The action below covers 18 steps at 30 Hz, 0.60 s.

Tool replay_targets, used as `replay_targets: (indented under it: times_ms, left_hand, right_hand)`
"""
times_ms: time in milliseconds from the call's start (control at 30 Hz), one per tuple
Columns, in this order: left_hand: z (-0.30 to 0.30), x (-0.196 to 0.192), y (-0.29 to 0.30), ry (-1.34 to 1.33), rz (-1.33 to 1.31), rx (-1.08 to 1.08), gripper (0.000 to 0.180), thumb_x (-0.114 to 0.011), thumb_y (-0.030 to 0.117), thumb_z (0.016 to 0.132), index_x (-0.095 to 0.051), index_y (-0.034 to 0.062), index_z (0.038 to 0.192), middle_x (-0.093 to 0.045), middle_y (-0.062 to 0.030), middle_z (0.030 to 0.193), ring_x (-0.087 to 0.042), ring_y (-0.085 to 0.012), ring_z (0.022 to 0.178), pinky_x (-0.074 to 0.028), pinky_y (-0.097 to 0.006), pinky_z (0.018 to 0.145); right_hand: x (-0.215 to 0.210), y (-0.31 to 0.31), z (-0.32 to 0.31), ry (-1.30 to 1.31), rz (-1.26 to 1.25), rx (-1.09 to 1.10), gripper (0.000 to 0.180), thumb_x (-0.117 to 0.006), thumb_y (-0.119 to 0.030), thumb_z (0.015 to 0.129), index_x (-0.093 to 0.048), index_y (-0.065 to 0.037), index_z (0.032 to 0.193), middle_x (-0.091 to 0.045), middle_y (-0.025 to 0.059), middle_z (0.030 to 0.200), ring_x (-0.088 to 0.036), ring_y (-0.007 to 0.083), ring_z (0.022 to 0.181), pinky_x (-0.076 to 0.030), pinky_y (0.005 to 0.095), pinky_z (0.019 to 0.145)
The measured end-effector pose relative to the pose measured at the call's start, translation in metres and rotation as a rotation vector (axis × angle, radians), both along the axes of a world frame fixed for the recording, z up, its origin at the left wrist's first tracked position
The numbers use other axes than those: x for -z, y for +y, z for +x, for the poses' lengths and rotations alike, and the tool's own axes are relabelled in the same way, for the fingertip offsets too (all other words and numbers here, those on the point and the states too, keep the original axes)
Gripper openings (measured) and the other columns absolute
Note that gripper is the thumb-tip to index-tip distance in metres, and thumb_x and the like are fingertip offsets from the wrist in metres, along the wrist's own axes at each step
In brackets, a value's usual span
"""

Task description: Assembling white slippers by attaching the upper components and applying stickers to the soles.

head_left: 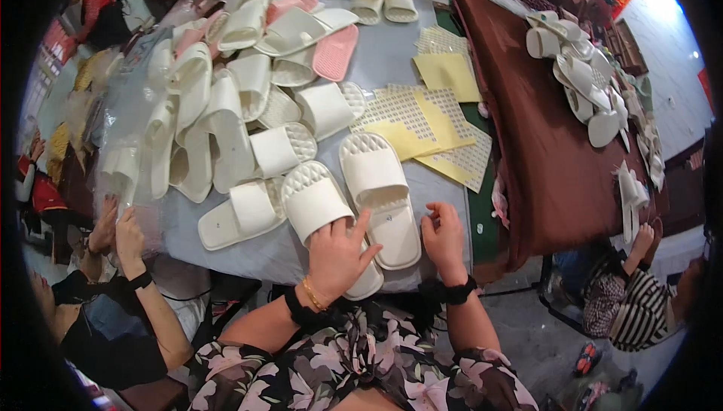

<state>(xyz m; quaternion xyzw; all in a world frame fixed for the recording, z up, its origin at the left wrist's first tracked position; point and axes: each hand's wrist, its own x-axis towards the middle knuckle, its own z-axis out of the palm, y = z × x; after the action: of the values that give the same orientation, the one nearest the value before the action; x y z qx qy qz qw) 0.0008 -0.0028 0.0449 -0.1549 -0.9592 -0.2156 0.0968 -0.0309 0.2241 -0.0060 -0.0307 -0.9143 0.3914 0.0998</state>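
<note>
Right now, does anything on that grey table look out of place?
Perhaps a pink, textured slipper sole poking from the far side of the jumbled heap of white open-toed slippers: its colour differs from most. No spill stands out.

This looks like a small workshop for finishing or packing slippers. A heap of white open-toe slippers (222, 129), with a few pink slippers (335, 53) among them, covers much of a grey surface (263, 260), beside yellow-backed sheets of small printed labels (449, 76). More pale slippers (591, 80) lie on a brown-covered second surface (542, 185), and several co-workers (640, 313) sit around both.
</note>
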Motion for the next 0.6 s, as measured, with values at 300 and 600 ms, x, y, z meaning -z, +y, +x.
replay_targets:
  times_ms: [300, 600]
  left_hand:
    - [-0.018, 0.021, 0.013, -0.192, 0.034, -0.143, 0.077, -0.062, 0.053, 0.088, -0.042, 0.0015, 0.141, -0.059, -0.0312, 0.104, -0.057, -0.0496, 0.101, -0.043, -0.055, 0.091]
    - [0.002, 0.001, 0.01, -0.231, 0.261, -0.055, 0.07, -0.063, 0.051, 0.089, -0.048, -0.0078, 0.124, -0.062, -0.0304, 0.096, -0.058, -0.0479, 0.099, -0.039, -0.054, 0.092]
  right_hand:
    - [-0.003, -0.012, 0.008, 0.08, -0.022, -0.053, 0.017, -0.072, -0.014, 0.081, -0.067, -0.006, 0.094, -0.063, 0.0108, 0.086, -0.064, 0.0275, 0.072, -0.051, 0.0376, 0.064]
    - [0.001, -0.009, 0.01, 0.114, -0.075, -0.058, 0.011, -0.07, -0.011, 0.084, -0.067, -0.004, 0.092, -0.063, 0.0111, 0.082, -0.064, 0.0256, 0.07, -0.051, 0.0354, 0.064]
